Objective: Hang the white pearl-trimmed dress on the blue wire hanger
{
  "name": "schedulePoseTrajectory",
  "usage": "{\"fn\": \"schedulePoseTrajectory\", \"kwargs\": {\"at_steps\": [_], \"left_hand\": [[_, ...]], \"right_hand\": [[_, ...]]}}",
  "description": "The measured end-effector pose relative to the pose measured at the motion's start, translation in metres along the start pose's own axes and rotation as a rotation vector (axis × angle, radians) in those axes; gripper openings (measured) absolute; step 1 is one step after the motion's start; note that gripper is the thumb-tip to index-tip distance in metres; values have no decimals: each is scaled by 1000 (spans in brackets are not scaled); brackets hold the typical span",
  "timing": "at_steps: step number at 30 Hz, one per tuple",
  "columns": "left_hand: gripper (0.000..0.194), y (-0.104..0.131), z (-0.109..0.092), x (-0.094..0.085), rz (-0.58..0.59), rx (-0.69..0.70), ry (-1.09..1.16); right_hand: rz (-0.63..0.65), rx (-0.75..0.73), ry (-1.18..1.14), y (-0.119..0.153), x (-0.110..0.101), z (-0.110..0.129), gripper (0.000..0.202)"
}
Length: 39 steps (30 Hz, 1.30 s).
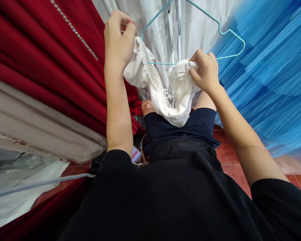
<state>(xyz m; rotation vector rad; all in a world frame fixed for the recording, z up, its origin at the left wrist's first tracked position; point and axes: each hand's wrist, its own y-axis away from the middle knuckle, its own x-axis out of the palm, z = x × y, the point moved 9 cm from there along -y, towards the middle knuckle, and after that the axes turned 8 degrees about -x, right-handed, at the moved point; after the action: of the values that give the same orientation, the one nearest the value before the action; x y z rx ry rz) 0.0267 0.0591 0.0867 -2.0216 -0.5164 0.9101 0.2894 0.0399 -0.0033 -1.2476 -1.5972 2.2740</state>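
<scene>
A white dress [163,105] with a pearl-trimmed neckline and gathered sleeves hangs in front of my legs. My left hand [119,40] is closed in a pinch at its left shoulder, where a thin pale strand shows between the fingers. On the other side, my right hand [205,70] grips the pearl edge near the right shoulder. A turquoise wire hanger [230,31] passes behind the neckline. Its left end meets the dress's left shoulder, while its right end sticks out bare beyond my right hand. The dress's lower part is out of sight.
Red fabric [52,67] with a sparkling strip and beige fabric [40,117] hang at left. Blue tulle [271,77] fills the right. White cloth and a metal pole [179,26] stand ahead. A grey rod [42,184] crosses lower left above red floor tiles [230,174].
</scene>
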Motion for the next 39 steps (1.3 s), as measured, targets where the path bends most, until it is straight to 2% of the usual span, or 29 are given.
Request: {"fn": "schedulePoseTrajectory", "kwargs": {"at_steps": [2, 3, 5, 7, 9, 11, 15, 18, 22, 24, 27, 30, 33, 36, 39], "left_hand": [[32, 16, -21, -10, -118, 27, 173], [36, 26, -36, -8, -108, 72, 240], [37, 47, -66, 15, 85, 150, 266], [33, 66, -81, 42, 291, 125, 239], [31, 76, -79, 58, 380, 25, 211], [25, 79, -71, 62, 380, -52, 185], [19, 77, -70, 61, 334, 12, 88], [18, 76, -73, 62, 309, 51, 107], [16, 76, -67, 71, 332, 6, 130], [13, 77, -64, 75, 354, -18, 111], [11, 77, -64, 75, 365, -30, 145], [13, 76, -66, 69, 351, -35, 180], [13, 76, -64, 65, 356, -64, 187], [11, 76, -62, 62, 369, -101, 207], [11, 77, -62, 59, 371, -110, 173]], "right_hand": [[-9, 5, -1, 0, -2, 0, 20], [-13, 10, -11, 0, -3, 0, 20], [-8, 20, -43, 0, -5, 1, 19], [36, 36, -78, 1, -7, 0, 17], [83, 59, -107, 1, -11, -1, 15], [105, 54, -135, 0, -16, 1, 15], [79, -40, -192, -1, -22, 11, 12], [-59, -19, -152, 13, -30, 9, 9], [-314, 156, 16, 53, -52, -14, 13], [-349, 219, 35, 66, -61, -30, 18], [-373, 320, 28, 72, -76, -64, 24], [-444, 396, 74, 63, -100, -94, 28], [-516, 390, 134, 40, -124, -109, 31], [-572, 364, 177, 14, -139, -111, 35], [-571, 247, 142, -14, -140, -96, 32]]}}
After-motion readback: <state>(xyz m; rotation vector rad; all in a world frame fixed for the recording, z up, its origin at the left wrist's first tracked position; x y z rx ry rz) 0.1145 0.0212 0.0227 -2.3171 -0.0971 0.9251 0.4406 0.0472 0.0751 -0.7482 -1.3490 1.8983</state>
